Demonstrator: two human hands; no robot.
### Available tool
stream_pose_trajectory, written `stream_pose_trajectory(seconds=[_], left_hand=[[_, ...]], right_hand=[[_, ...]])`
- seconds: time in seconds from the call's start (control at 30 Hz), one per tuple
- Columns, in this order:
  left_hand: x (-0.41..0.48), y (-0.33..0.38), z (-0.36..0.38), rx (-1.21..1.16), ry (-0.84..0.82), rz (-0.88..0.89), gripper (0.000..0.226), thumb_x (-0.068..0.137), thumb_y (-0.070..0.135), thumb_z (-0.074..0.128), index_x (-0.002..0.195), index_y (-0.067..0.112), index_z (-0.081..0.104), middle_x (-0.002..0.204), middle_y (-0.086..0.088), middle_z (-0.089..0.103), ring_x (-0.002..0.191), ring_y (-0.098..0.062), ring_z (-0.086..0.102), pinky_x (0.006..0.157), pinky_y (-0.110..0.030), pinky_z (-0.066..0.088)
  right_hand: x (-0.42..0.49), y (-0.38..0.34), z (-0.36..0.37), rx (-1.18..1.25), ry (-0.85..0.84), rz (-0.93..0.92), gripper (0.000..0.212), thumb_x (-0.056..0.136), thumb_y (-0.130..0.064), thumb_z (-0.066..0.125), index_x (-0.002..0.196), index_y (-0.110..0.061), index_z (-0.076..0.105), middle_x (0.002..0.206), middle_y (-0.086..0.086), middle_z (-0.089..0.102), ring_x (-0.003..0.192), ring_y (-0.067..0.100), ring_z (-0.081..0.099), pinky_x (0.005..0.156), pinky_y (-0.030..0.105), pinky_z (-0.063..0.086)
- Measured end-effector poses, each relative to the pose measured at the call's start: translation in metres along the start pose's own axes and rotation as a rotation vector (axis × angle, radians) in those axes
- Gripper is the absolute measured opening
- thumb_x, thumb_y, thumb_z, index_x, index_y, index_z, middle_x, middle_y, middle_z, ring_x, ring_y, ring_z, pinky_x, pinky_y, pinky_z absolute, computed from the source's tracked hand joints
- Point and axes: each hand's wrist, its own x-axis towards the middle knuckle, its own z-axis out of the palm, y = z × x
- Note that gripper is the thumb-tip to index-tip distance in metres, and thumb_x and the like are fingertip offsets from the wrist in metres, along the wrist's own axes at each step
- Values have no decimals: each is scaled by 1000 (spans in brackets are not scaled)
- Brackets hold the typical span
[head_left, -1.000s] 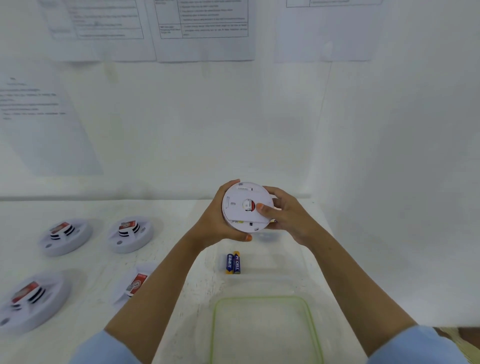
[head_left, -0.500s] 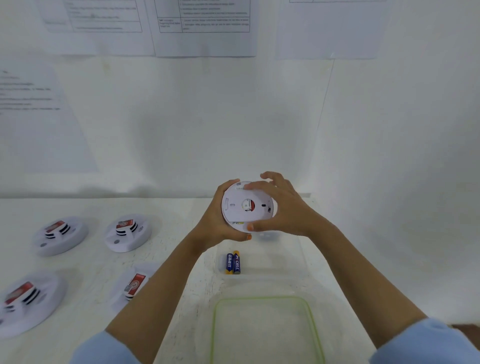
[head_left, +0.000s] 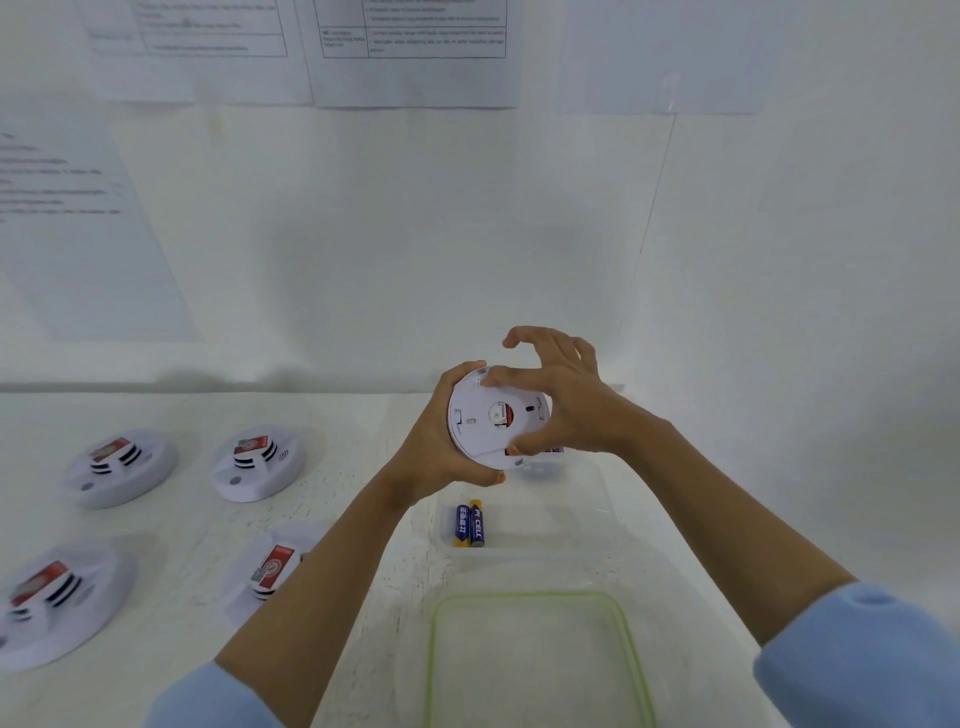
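A round white smoke detector (head_left: 485, 415) is held up above the table with its flat back facing me; a small red and white mark sits at its middle. My left hand (head_left: 436, 447) grips its left rim from behind and below. My right hand (head_left: 558, 400) holds its right side, thumb at the lower edge and a finger on the upper edge, the other fingers raised and curled. Two blue and yellow batteries (head_left: 469, 524) lie side by side in a small clear tray (head_left: 524, 540) just below.
Several white smoke detectors lie face up on the white table at the left (head_left: 258, 462), (head_left: 120, 467), (head_left: 57, 597), (head_left: 270, 569). A clear box with a green rim (head_left: 631, 639) stands in front of me. Papers hang on the white wall behind.
My right hand has moved from the detector's right edge up over its face, fingers spreading and lifting. The detector has turned slightly and stayed in my left hand.
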Motion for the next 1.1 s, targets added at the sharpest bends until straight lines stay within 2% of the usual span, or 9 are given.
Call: stream_pose_trajectory(seconds=[0.23,0.33,0.57,0.7,0.83,0.9,1.0,1.03,1.1], left_hand=[[-1,-5,-2,-10,17,-22,88,50,1,76,124,19,33,126,7,42,111,9,47,84,-11,46],[-1,-4,-3,11,9,-20,90,51,3,78,127,19,32,126,9,41,111,10,47,84,-10,45],[-7,1,-5,8,-5,-23,97,45,24,80,129,20,31,129,7,42,112,8,48,87,-12,45],[-11,1,-5,8,-20,-44,98,46,12,82,129,20,31,127,7,43,110,8,49,84,-13,47],[-16,1,-6,-1,-33,-52,96,48,-2,78,129,18,31,125,6,44,109,8,50,83,-14,47],[-19,1,-8,19,-33,-44,101,48,7,83,133,14,29,128,3,44,112,4,49,88,-15,46],[-25,5,-8,50,-51,-24,114,46,40,87,136,5,27,136,-9,41,122,-9,46,102,-23,42],[-27,7,-7,53,-55,-26,115,44,41,86,136,5,27,136,-10,41,122,-9,46,104,-24,42],[-34,12,-4,47,-51,-34,105,44,31,83,132,14,29,131,-1,44,118,3,47,98,-16,42]], right_hand=[[-2,-1,1,-74,-41,5,70,67,-47,74,131,-39,47,136,-7,32,131,14,16,104,30,2],[0,-8,-1,-164,-91,-8,73,70,-47,72,135,-35,42,133,-9,39,126,13,24,99,29,8],[4,-17,-5,-228,-121,-99,67,68,-47,71,126,-18,52,112,2,51,101,17,46,88,27,25],[0,-23,-4,-228,-114,-89,76,58,-52,57,125,-16,53,110,3,52,97,20,48,82,26,27],[-5,-31,-5,-225,-96,-96,77,56,-51,58,125,-17,54,110,2,52,94,20,48,79,23,24],[-9,-35,-5,-195,-81,-78,76,56,-51,60,125,-19,54,109,1,52,93,18,48,78,23,24],[-17,-41,-7,-114,-36,-36,75,56,-50,64,124,-21,55,104,-4,49,90,12,43,79,22,23],[-21,-43,-7,-91,-18,-24,73,56,-49,67,123,-21,56,101,-6,46,89,12,42,79,22,23],[-30,-45,-7,-56,16,3,68,58,-43,74,120,-20,57,99,-8,43,89,14,44,80,24,26]])
